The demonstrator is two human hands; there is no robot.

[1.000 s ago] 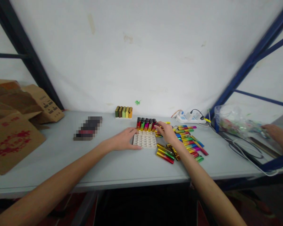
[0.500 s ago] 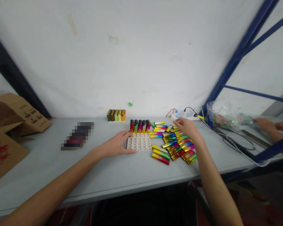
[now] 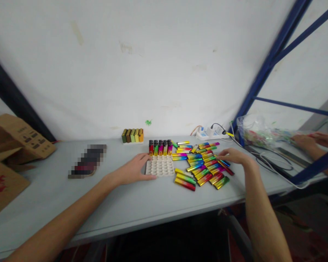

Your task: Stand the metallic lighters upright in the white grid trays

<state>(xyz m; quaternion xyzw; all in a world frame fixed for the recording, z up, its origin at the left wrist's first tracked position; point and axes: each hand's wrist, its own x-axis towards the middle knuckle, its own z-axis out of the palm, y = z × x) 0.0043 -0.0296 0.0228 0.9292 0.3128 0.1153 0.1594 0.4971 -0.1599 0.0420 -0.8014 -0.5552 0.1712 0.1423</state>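
Observation:
A white tray (image 3: 160, 168) with rows of round holes lies on the table; several shiny multicoloured lighters (image 3: 160, 148) with black tops stand upright in its back rows. My left hand (image 3: 133, 169) grips the tray's left side, thumb at the front corner and fingers at the back. To the right, metallic rainbow-coloured lighters (image 3: 203, 169) lie spread in a loose pile. Over the pile's right side, my right hand (image 3: 233, 156) has its fingertips bent together at the end of a lighter (image 3: 227, 168); the exact grip is small and partly hidden.
Behind stands a second tray of yellow, green and brown lighters (image 3: 132, 135). A power strip (image 3: 210, 134) with cables is by the wall. A blurred-out dark object (image 3: 89, 160) and cardboard boxes (image 3: 24, 138) are left. Beyond the blue rack post (image 3: 265, 76), another person's hands (image 3: 307, 142) are near plastic bags.
My right hand has moved from the back of the pile rightward and nearer to me, uncovering lighters at the back. My left hand stays at the tray. The view has shifted slightly.

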